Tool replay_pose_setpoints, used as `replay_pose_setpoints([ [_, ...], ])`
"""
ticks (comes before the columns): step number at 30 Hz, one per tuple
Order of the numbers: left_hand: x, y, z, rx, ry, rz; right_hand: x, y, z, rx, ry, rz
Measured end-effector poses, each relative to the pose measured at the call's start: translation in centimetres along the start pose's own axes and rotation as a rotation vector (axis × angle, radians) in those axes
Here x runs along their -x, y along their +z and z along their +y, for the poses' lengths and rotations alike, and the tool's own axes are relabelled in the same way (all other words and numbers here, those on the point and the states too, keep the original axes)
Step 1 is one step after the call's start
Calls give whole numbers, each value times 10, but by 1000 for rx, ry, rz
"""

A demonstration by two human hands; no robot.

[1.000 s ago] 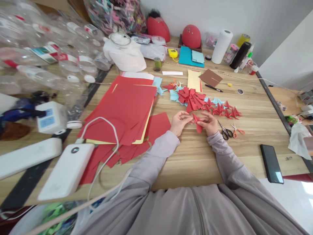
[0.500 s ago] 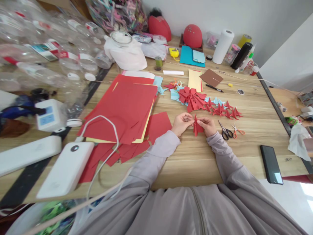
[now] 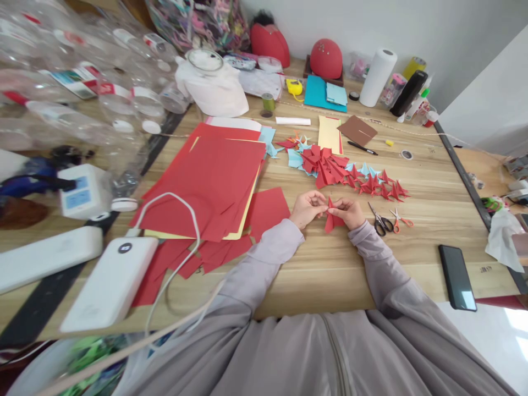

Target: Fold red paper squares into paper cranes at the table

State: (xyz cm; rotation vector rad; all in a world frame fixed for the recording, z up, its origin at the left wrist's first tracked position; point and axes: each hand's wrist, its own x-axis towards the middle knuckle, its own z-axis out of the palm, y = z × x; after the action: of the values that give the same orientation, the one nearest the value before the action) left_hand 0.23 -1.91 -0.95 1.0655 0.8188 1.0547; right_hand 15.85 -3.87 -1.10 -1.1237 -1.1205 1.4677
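Note:
Between my two hands is a small piece of folded red paper [image 3: 330, 223], pointed at the top and wider below. My left hand [image 3: 306, 209] pinches its left side near the middle. My right hand [image 3: 350, 213] has thumb and fingers closed on its right side. Just beyond the hands lies a pile of folded red paper pieces [image 3: 324, 165], with small red folded paper stars or cranes [image 3: 385, 190] to its right. Black-handled scissors [image 3: 380, 220] and orange-handled scissors [image 3: 399, 220] rest right of my right hand.
A stack of red paper sheets [image 3: 206, 181] and loose red squares [image 3: 270, 212] lie to the left. White power banks [image 3: 109, 283] with a cable sit front left, near several plastic bottles [image 3: 119, 99]. A phone [image 3: 457, 275] lies at the right. A paper roll [image 3: 378, 77] stands behind.
The folded red paper has spread wider at its lower end. My right thumb and fingers have shifted slightly inward over it. My left hand stays in nearly the same place.

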Motion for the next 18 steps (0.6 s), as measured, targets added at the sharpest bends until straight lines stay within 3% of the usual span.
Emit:
replay_pose_setpoints([
  [9, -3, -1, -1, 51, -41, -11, 0, 2, -2, -9, 4, -45],
  [14, -1, 0, 2, 109, -96, -44, 1, 1, -2, -48, 1, -1],
  [18, -1, 4, 2, 40, -88, -8, 1, 0, -1, -33, -12, -5],
])
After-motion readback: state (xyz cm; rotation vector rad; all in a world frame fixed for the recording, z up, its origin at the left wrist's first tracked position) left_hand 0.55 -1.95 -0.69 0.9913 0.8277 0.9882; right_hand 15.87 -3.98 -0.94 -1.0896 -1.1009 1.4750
